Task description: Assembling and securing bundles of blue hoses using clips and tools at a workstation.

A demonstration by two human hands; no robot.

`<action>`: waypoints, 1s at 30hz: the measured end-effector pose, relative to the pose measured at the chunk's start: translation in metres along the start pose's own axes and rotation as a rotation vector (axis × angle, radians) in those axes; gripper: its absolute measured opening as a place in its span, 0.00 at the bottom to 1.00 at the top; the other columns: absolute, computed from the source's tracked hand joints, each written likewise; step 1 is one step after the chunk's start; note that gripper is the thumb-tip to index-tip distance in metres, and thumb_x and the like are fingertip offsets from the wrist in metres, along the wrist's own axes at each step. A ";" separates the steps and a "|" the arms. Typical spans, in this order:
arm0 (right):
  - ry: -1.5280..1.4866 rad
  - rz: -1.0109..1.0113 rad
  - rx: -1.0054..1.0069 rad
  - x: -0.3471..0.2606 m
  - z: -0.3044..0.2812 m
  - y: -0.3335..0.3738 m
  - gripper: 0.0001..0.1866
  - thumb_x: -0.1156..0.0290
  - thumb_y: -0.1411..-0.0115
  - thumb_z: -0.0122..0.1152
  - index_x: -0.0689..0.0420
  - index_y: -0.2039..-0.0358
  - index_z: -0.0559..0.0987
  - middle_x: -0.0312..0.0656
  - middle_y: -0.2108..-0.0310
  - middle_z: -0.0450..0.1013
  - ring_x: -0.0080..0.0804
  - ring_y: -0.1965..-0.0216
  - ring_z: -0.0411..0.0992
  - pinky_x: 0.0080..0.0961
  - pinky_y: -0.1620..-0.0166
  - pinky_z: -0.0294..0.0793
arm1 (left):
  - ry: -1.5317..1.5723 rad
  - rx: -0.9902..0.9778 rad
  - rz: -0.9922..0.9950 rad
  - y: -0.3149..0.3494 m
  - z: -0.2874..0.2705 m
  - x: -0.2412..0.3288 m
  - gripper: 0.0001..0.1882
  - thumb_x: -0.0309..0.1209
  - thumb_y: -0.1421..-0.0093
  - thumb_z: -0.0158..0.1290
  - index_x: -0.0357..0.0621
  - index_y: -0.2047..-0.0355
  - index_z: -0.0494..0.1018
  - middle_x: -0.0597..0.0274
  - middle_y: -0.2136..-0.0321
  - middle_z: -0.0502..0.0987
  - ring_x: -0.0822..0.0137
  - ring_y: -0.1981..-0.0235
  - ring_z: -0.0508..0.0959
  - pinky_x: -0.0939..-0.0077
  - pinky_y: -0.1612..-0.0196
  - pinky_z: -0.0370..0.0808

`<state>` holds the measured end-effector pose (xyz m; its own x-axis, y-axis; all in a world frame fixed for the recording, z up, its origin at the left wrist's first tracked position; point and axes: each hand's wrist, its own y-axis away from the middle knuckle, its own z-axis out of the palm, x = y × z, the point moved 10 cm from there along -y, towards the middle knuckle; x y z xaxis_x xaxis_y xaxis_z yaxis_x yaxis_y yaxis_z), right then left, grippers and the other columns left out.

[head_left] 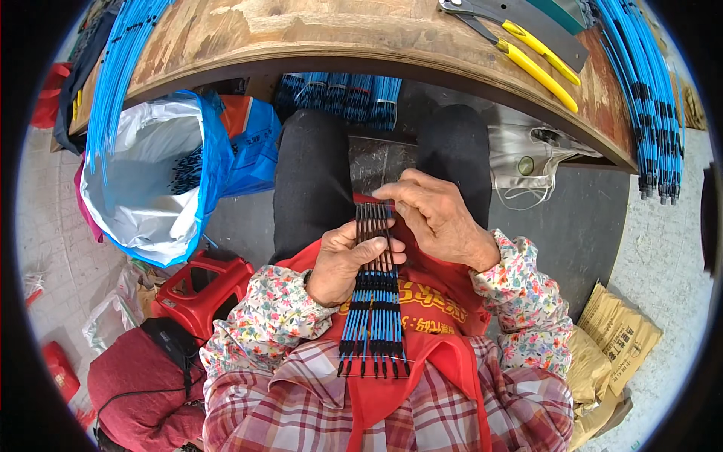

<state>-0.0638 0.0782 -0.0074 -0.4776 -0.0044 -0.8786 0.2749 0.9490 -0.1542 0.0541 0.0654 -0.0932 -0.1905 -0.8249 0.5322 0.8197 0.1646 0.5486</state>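
My left hand (pixel 343 264) is closed round a flat row of thin blue-and-black rods (pixel 369 320), its thumb lying across the top. The rods fan out slightly toward me over my lap. Fine lines cross them near their black ends close to my body. At the far ends of the row, my right hand (pixel 433 215) has its fingers bent and drawn together. Its fingertips are at the rod tips; whatever they pinch is too small or hidden to make out. A red apron (pixel 444 282) lies under the rods.
Large yellow-handled scissors (pixel 538 71) rest on the wooden table (pixel 301 34). Blue rod bundles hang over its left (pixel 124 68) and right (pixel 648 98) edges. A white-lined blue bag (pixel 143 203) and red stool (pixel 207 294) stand at left. Brown paper sacks (pixel 617 339) lie right.
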 end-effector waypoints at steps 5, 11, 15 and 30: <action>0.005 -0.082 -0.061 -0.007 0.000 -0.005 0.13 0.86 0.49 0.51 0.63 0.64 0.78 0.45 0.73 0.67 0.37 0.74 0.70 0.27 0.71 0.69 | 0.071 -0.055 -0.005 -0.001 0.000 -0.003 0.18 0.32 0.37 0.49 0.36 0.49 0.66 0.49 0.62 0.77 0.58 0.62 0.80 0.67 0.57 0.78; -0.015 -0.123 -0.117 -0.010 0.004 -0.009 0.12 0.85 0.48 0.51 0.63 0.64 0.77 0.45 0.74 0.67 0.36 0.75 0.69 0.26 0.71 0.69 | 0.069 -0.075 0.009 0.000 0.003 -0.002 0.20 0.37 0.37 0.48 0.37 0.48 0.65 0.48 0.62 0.77 0.57 0.61 0.80 0.66 0.56 0.78; -0.105 -0.065 -0.118 -0.003 0.006 -0.010 0.11 0.85 0.47 0.50 0.63 0.64 0.77 0.44 0.74 0.67 0.35 0.75 0.69 0.26 0.71 0.69 | 0.072 -0.083 0.002 0.000 0.003 -0.002 0.22 0.40 0.37 0.48 0.37 0.48 0.65 0.48 0.62 0.77 0.57 0.61 0.80 0.65 0.56 0.78; -0.056 -0.100 -0.144 -0.007 0.013 -0.014 0.13 0.86 0.49 0.52 0.62 0.62 0.77 0.44 0.73 0.67 0.36 0.74 0.71 0.27 0.72 0.71 | 0.056 -0.077 0.032 0.000 0.004 0.000 0.26 0.47 0.36 0.44 0.38 0.49 0.65 0.47 0.62 0.77 0.56 0.61 0.80 0.65 0.57 0.78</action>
<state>-0.0537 0.0605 -0.0051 -0.4484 -0.1147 -0.8864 0.1040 0.9783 -0.1792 0.0521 0.0679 -0.0908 -0.1345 -0.8491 0.5109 0.8645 0.1514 0.4793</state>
